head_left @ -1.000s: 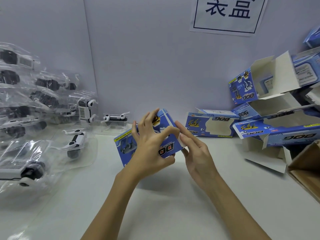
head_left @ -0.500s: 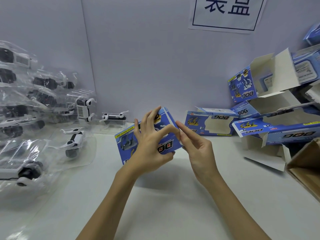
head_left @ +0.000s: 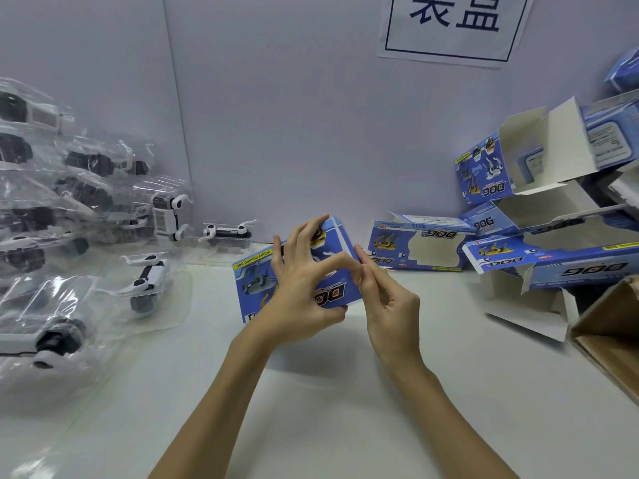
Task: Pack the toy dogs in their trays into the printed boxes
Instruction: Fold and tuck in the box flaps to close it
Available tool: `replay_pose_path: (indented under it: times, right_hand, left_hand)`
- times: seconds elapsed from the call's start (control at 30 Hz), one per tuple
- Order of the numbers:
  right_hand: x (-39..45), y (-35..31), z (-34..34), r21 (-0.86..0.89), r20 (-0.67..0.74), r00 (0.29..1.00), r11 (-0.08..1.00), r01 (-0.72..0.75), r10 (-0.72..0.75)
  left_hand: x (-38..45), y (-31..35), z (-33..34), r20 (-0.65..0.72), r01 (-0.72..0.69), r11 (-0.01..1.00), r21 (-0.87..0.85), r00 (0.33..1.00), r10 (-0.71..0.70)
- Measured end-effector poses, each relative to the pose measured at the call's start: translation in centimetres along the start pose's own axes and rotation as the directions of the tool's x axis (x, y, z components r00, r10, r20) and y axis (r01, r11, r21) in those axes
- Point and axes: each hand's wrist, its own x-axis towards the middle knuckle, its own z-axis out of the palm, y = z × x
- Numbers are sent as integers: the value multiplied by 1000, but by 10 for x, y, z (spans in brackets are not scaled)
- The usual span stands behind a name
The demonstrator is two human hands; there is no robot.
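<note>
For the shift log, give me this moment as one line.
left hand grips blue printed box | right hand fingertips at box end | trayed toy dogs waiting

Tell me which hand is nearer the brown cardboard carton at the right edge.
Right. The right hand lies between the held box and the brown cardboard carton; the left hand is farther left.

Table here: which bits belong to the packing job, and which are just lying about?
Part of the job:
- blue printed box, gripped by the left hand, right hand at its end
- toy dogs in clear trays
- empty printed boxes

Just lying about:
- paper sign on the wall
- brown carton
</note>
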Motion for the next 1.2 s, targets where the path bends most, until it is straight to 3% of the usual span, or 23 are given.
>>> replay_pose_path:
  times: [0.23,0.4,0.6,0.77,0.9,1.2]
  right_hand:
    - [-1,1,7,142,71,994,986,-90,81]
    - [-4,4,8,87,155,987,996,23,-36]
    - [-6,1,10,96,151,986,993,61,-75]
    - [3,-3,0,26,81,996,999,24,-26]
    - [6,-6,2,28,111,994,1000,-15,11]
    - [5,-6,6,45,199,980,999,-10,1]
  left_hand:
    - [-3,-5,6,-120,-22,999,24,992,24]
    - [-4,-16,4,-242,-43,996,74,968,59]
    - [-3,-18,12,-251,-28,996,81,967,47]
    - [-4,-16,16,-238,-75,994,80,967,92]
    - [-4,-7,31,-208,-140,982,127,964,165]
    - [-4,-9,35,-252,-134,986,94,955,154]
